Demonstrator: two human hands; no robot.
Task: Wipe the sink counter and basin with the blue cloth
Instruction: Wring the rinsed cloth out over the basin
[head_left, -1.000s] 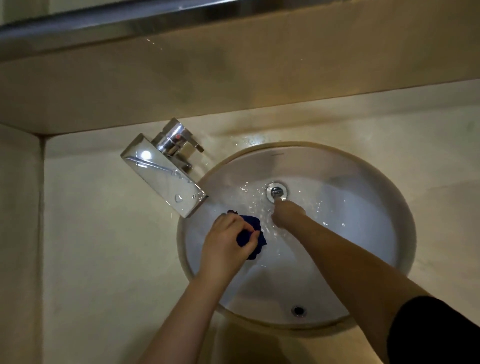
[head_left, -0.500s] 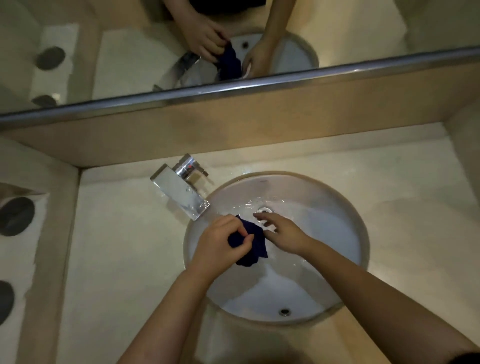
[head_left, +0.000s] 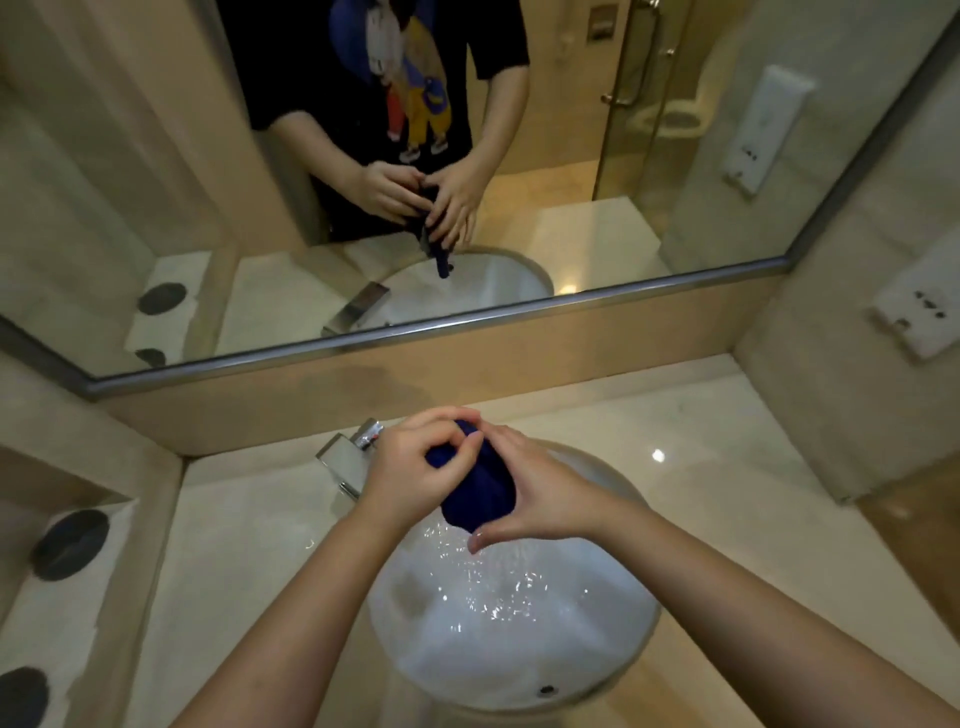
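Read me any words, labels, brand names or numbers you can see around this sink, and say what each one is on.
No text here can be read.
White wall plate, right of the white round sink basin: dark marks, too small to read.
Printed black shirt, seen in the wall mirror: cartoon figures, no legible words.
Dark blue cloth: no label shows.

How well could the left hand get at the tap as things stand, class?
Probably yes. The tap sits just beside the left hand, with nothing between them. But that hand grips the blue cloth together with the right hand, so it would first have to let go.
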